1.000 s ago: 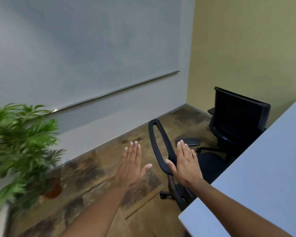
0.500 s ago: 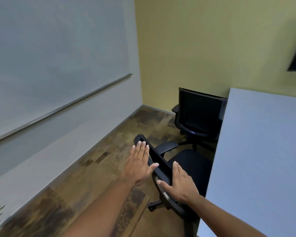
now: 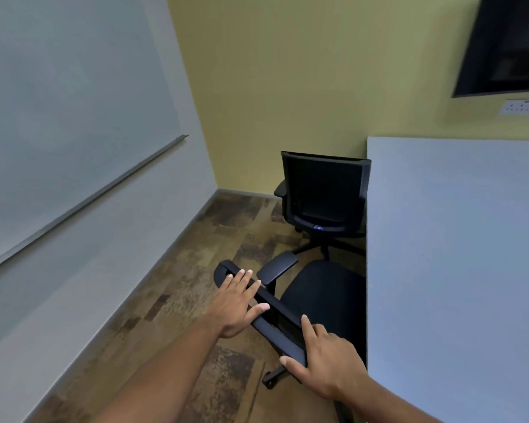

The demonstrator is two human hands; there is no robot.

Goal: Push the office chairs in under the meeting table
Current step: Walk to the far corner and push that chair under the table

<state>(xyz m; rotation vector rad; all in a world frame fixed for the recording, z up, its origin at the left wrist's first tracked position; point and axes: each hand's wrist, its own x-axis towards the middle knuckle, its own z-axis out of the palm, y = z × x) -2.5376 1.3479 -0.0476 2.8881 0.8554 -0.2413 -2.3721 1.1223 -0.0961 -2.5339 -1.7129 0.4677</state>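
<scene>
The near black office chair [image 3: 321, 288] stands at the white meeting table's [image 3: 455, 254] left edge, its seat partly under the tabletop. Its backrest top [image 3: 277, 319] runs diagonally below me. My left hand [image 3: 232, 303] lies flat on the backrest's far end, fingers stretched over the rim. My right hand [image 3: 324, 358] clasps the near end, thumb outside and fingers over the top. A second black chair [image 3: 322, 184] stands further back by the table's far left corner, its back toward me.
A whiteboard [image 3: 58, 102] covers the left wall, leaving a strip of wood-patterned floor [image 3: 196, 285] between wall and chairs. A dark screen [image 3: 507, 44] and a socket strip [image 3: 524, 106] hang on the yellow far wall.
My view has swung right and the plant has left the frame. Both hands came down from hovering onto the near chair's backrest, and its seat now sits closer to the table.
</scene>
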